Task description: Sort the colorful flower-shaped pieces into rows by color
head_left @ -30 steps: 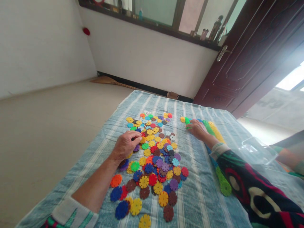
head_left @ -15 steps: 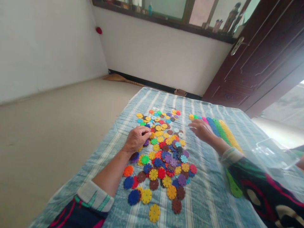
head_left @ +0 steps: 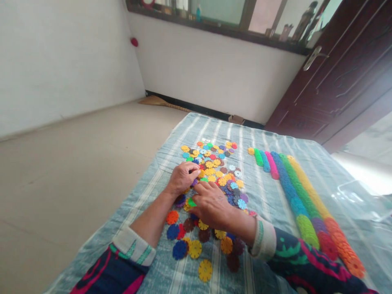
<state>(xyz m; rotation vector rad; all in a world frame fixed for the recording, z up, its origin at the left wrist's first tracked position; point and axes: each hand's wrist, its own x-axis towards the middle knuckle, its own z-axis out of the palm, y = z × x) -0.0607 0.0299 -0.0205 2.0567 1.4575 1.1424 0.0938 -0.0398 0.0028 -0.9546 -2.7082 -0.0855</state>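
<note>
Notched plastic discs (head_left: 205,270) strewn across striped cloth (head_left: 263,204); judged light, stiff, slick, best pinched by the rim. Green disc (head_left: 192,202) overhung by right hand (head_left: 212,205), yellow disc (head_left: 201,174) bordered by left hand (head_left: 183,178); neither grip can be told. Cloth lightly wrinkled; beyond, white wall (head_left: 199,65) flanked by dark-red door (head_left: 330,77).

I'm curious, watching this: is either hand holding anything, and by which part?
Cannot be told: the left hand is at the edge of a yellow disc, the right hand partly covers a green disc; any grip is hidden.
</note>
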